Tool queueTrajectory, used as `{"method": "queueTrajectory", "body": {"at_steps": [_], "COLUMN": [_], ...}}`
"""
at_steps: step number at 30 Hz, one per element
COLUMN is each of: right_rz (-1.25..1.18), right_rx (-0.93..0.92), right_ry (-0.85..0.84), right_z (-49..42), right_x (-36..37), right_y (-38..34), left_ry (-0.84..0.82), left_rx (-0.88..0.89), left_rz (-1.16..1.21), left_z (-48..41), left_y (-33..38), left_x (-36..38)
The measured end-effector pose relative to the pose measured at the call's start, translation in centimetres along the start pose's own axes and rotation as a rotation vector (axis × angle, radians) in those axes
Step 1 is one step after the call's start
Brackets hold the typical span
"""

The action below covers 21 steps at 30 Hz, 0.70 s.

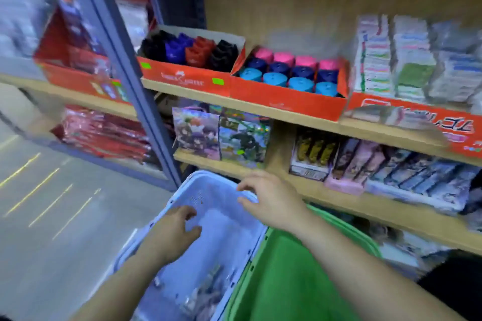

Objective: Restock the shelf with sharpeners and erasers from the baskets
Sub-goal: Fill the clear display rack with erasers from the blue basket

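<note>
Round pink, navy and cyan sharpeners (pixel 289 73) are packed upright in a red cardboard tray (pixel 287 103) on the wooden shelf (pixel 313 122). Below, blurred small items are held in a pale blue plastic basket (pixel 227 237), beside a green plastic basket (pixel 287 276). The left hand (pixel 174 229) and right hand (pixel 271 198) are held over the blue basket, fingers loosely curled, gripping nothing. Open grey floor (pixel 52 216) is seen leftward.

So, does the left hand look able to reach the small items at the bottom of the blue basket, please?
Probably yes. The left hand hovers over the open blue basket, holding nothing, and the blurred small items lie uncovered inside it. The right hand is clear of them.
</note>
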State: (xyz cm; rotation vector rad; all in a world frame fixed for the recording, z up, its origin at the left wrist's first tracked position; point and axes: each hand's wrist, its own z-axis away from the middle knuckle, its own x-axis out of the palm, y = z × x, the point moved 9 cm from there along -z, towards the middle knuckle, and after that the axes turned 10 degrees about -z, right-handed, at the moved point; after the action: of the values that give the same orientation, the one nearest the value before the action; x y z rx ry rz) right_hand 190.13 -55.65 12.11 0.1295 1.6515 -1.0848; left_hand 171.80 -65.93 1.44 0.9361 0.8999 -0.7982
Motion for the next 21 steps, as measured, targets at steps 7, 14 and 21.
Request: {"method": "queueTrajectory", "body": {"at_steps": [7,14,21], "right_rz": [0.035,0.115,0.236], "right_rx": [0.133,0.068,-0.049], "right_ry": [-0.405,-0.901,-1.265], "right_z": [-6.1,-7.6,-2.2], "right_x": [18.3,36.5,45.5], "right_y": [6.4,9.6,10.9], "left_ry": [-0.264,-0.313,-0.083], "left_rx": [-0.238,-0.106,-0.021], "left_rz": [0.013,-0.18,-0.361], "left_z": [0.4,1.3,3.4], "left_y": [-10.4,-13.2,-14.6], "left_x": [10.9,12.9,11.4]}}
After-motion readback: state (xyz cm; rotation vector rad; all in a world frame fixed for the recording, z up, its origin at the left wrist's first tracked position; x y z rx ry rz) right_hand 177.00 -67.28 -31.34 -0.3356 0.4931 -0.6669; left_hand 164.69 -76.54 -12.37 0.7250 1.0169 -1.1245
